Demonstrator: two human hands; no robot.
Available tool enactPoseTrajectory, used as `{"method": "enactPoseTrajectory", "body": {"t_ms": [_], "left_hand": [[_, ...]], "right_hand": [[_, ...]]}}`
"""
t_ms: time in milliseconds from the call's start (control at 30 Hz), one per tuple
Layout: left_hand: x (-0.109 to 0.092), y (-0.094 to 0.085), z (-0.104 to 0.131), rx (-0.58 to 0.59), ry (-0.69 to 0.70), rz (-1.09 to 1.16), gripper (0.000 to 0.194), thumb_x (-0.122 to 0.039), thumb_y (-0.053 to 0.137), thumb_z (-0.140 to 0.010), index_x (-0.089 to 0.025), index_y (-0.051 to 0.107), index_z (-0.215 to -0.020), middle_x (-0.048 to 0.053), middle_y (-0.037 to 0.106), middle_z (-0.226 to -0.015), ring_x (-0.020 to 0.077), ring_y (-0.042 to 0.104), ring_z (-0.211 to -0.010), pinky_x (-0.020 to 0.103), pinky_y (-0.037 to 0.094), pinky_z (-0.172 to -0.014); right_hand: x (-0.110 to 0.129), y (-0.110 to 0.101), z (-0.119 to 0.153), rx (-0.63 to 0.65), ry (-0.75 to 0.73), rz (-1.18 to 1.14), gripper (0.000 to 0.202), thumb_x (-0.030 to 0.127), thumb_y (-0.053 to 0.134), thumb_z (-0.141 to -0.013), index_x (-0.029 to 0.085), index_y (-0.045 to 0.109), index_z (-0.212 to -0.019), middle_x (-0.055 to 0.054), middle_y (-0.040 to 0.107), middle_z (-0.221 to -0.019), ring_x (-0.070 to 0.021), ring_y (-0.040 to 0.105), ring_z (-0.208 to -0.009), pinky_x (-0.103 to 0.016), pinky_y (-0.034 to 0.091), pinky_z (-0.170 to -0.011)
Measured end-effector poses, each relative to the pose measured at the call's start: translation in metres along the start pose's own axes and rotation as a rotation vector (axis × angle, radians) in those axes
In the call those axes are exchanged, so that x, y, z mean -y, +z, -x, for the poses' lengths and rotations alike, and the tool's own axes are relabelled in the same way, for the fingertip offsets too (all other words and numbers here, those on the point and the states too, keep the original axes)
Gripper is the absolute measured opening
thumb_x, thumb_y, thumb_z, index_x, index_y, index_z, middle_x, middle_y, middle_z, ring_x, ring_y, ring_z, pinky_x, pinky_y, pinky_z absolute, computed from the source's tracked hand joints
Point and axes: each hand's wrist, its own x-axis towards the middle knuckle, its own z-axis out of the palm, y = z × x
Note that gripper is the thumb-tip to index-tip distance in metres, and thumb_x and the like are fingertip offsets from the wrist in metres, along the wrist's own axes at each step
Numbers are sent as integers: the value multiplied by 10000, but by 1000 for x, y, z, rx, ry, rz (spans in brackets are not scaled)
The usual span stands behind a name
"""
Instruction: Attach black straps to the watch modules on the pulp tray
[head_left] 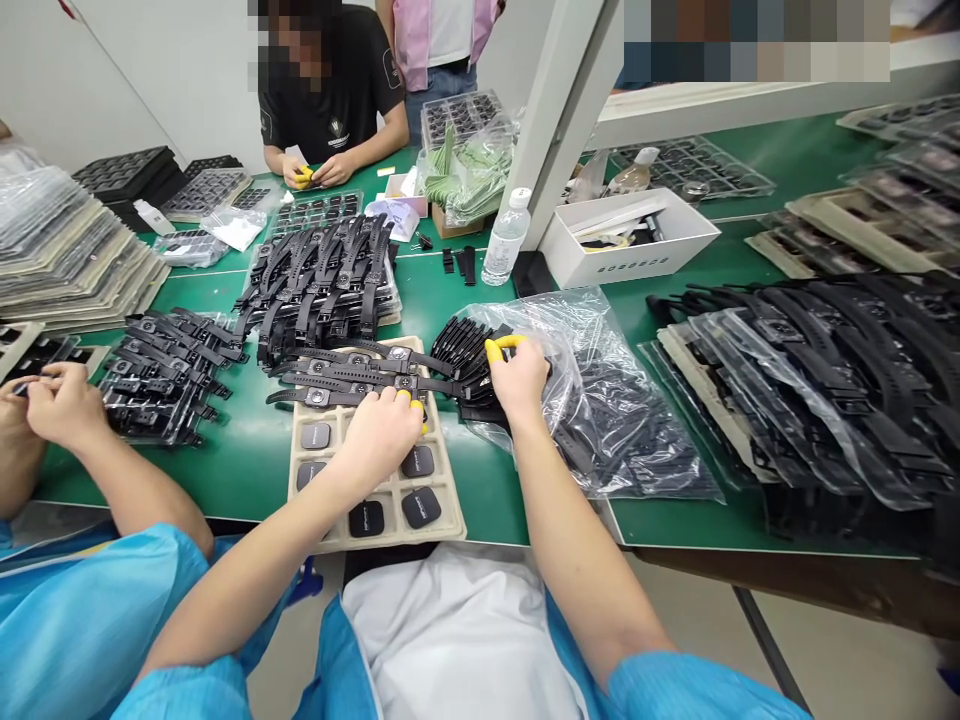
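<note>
My left hand (384, 432), with yellow finger cots on its fingertips, is closed over a beige compartment tray (448, 500). Its fingers curl down at a cell, and what they grip is hidden. Dark square watch bodies (421, 507) sit in the tray's near cells. Assembled black smartwatches (352, 378) lie across its far part, just beyond that hand. My right hand (519, 378), also in yellow finger cots, pinches at a fanned pile of black watch straps (466, 350) right of the tray. A strap end appears to be between its fingertips, partly hidden.
A clear plastic bag of straps (630, 430) lies to the right, beside stacked watch trays (810, 390). More watches (322, 280) are piled behind the tray. A bottle (507, 240) and white box (630, 245) stand farther back. Co-workers' hands (64, 405) work at left and across the table.
</note>
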Motion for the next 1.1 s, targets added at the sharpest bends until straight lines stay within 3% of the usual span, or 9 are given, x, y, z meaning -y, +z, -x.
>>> {"method": "enactPoseTrajectory", "body": {"t_ms": [167,300,400,533,700,767,900,1000,1100], "left_hand": [[0,-14,-3,44,-22,14,211,-43,508,-947,-112,701,-994,165,720,-968,311,693,-996,370,504,-765],[12,-24,-1,46,-45,150,163,-132,545,-967,-126,708,-976,149,740,-959,302,716,-948,359,527,-737],[29,-23,-2,-70,-84,501,143,-261,602,-973,-162,705,-978,91,748,-945,254,712,-897,331,537,-746],[44,-3,-14,-347,-219,1280,232,-377,668,-932,-181,642,-1053,38,731,-942,159,697,-772,249,538,-649],[44,17,-25,-385,-330,1796,470,-550,776,-824,-181,543,-1000,-4,673,-751,100,590,-511,191,428,-423],[44,19,-25,-384,-305,1821,478,-532,791,-816,-187,529,-1020,-7,672,-759,102,597,-522,186,433,-419],[42,26,-22,-386,-200,1693,356,-380,739,-868,-201,510,-1073,28,691,-934,135,690,-710,191,496,-508],[41,36,-21,-431,-60,1460,277,-216,641,-887,-204,524,-1138,70,694,-1103,180,717,-973,295,601,-807],[43,41,-19,-458,64,1157,409,-95,561,-854,-193,553,-1251,108,690,-1244,225,678,-1172,388,558,-1035]], "right_hand": [[5,-2,-1,-159,6,-470,311,449,651,-813,250,474,-975,-56,607,-951,-233,628,-901,-408,523,-884],[19,-12,6,-98,15,-788,451,461,674,-796,276,419,-1119,-12,572,-940,-198,645,-787,-370,553,-740],[36,-27,15,48,56,-956,354,432,668,-815,285,462,-1063,16,559,-874,-164,614,-666,-308,515,-584],[60,-41,36,354,82,-1129,306,427,685,-830,293,479,-1012,45,592,-815,-101,456,-467,-246,338,-405],[78,-33,67,841,120,-1274,377,596,609,-928,226,575,-988,53,538,-609,-75,290,-392,-236,196,-384],[79,-27,73,934,155,-1273,437,642,578,-948,205,582,-929,41,541,-597,-70,296,-400,-232,188,-385],[76,-22,73,929,201,-1208,428,605,719,-880,218,543,-939,55,585,-636,-64,364,-414,-211,209,-389],[76,-23,73,986,166,-1127,452,596,755,-857,227,516,-961,56,631,-637,-78,435,-425,-208,265,-404],[77,-23,76,1026,130,-1079,456,600,746,-865,215,530,-981,49,648,-627,-87,470,-444,-215,315,-434]]}}
